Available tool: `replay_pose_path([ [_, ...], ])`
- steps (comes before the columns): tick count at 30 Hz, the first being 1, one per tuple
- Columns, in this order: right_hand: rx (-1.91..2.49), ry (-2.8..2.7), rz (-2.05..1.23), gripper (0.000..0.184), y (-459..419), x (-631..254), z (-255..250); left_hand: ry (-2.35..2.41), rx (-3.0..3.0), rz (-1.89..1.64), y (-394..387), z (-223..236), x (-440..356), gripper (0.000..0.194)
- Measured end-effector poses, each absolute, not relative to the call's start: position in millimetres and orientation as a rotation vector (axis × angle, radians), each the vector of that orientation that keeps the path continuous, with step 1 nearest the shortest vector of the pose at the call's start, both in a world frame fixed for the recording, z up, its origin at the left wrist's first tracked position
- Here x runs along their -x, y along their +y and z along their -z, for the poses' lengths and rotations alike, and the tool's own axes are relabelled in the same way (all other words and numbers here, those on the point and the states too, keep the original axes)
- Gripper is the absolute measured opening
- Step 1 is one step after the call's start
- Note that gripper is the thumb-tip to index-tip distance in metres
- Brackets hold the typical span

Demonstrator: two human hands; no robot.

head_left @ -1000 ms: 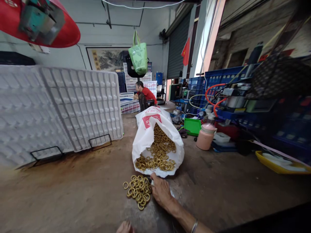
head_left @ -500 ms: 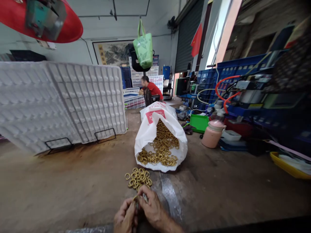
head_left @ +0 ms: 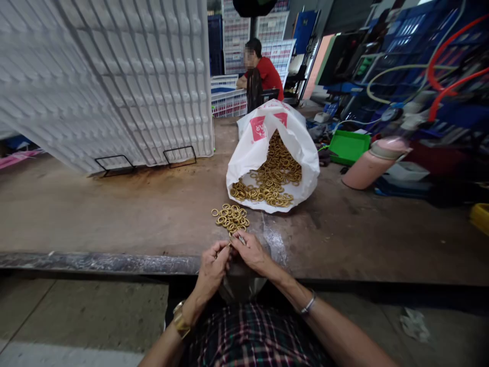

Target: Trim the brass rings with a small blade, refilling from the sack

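Observation:
Both my hands meet at the near edge of the workbench (head_left: 114, 219). My left hand (head_left: 212, 267) is closed in a pinch, its fingertips against those of my right hand (head_left: 250, 251), which is also closed and pinches a small metal piece. Whether the left hand holds a ring is hard to make out. Just beyond my fingers lies a small pile of brass rings (head_left: 231, 217). Behind that, a white plastic bag (head_left: 301, 148) lies open on its side with many more brass rings (head_left: 273, 176) spilling toward me.
White moulded trays (head_left: 114, 76) lean upright at the back left on black wire stands. A pink jug (head_left: 372, 163), a green bin (head_left: 348, 147), hoses and blue crates crowd the right. A person in a red shirt (head_left: 267, 74) sits far behind the bag.
My right hand left the ring pile and joined my left hand at the bench edge. The view tilted down, so my arms and checked shirt now show.

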State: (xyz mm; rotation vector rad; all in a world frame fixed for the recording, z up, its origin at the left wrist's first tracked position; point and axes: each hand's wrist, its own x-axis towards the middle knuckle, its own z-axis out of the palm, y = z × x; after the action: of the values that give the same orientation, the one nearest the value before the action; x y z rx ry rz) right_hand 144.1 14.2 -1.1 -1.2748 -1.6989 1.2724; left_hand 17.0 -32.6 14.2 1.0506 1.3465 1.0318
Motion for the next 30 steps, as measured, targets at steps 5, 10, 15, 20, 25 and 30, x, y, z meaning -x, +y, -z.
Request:
replay_pose_path([
  [5, 1.24, -1.698, -1.295, 0.022, 12.8, -140.5, -1.2, 1.228, -0.803, -1.026, -32.6, -17.0, -15.8, 0.031],
  [10, 1.218, -1.674, -1.355, 0.024, 12.4, -140.3, -7.2, 1.153, -0.773, -1.039, -32.5, -14.8, -14.5, 0.028],
  [15, 1.211, -1.64, -1.395, 0.025, 12.9, -138.8, -7.4, 1.098, -0.737, -1.061, -33.2, -14.1, -12.7, 0.028],
  [20, 1.194, -1.617, -1.401, 0.026, 12.1, -136.1, -5.7, 1.073, -0.708, -1.07, -34.6, -15.1, -10.9, 0.03],
  [25, 1.177, -1.623, -1.399, 0.028, 10.7, -136.2, -8.5, 1.031, -0.705, -1.084, -35.3, -15.7, -8.3, 0.03],
  [30, 1.177, -1.615, -1.392, 0.028, 9.3, -134.7, -11.0, 0.999, -0.688, -1.091, -36.4, -15.5, -6.1, 0.029],
])
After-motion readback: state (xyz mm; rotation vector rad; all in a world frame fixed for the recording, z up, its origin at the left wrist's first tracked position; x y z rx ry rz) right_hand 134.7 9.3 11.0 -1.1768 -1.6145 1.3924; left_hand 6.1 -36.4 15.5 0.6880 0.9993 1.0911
